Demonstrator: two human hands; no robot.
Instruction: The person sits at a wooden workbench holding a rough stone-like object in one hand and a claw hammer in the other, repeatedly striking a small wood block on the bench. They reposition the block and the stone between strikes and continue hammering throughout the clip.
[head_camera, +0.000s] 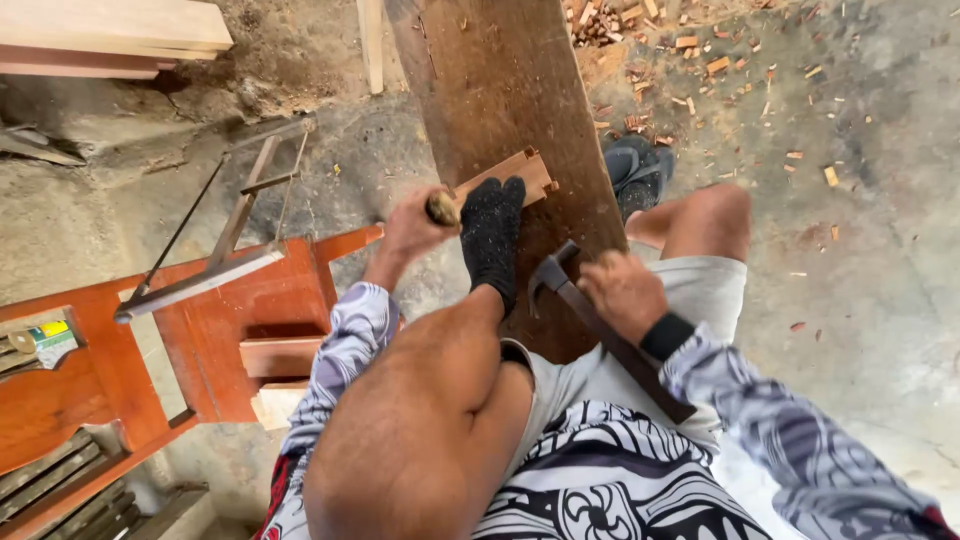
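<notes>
My left hand (412, 228) grips the wooden handle of a chisel (441, 208), held upright beside a small notched wood block (522, 173). The block lies on a wide dark plank (500, 80), pinned under my foot in a black sock (491, 240). My right hand (622, 293) holds a claw hammer (560, 283) by its dark handle, the head resting low on the plank just right of the sock. A black band sits on my right wrist.
A bow saw (225, 235) leans on a red-orange wooden frame (215, 330) at the left. Pale boards (110, 30) are stacked top left. Wood chips (690, 60) litter the concrete floor at the top right. My other foot wears a dark sandal (638, 170).
</notes>
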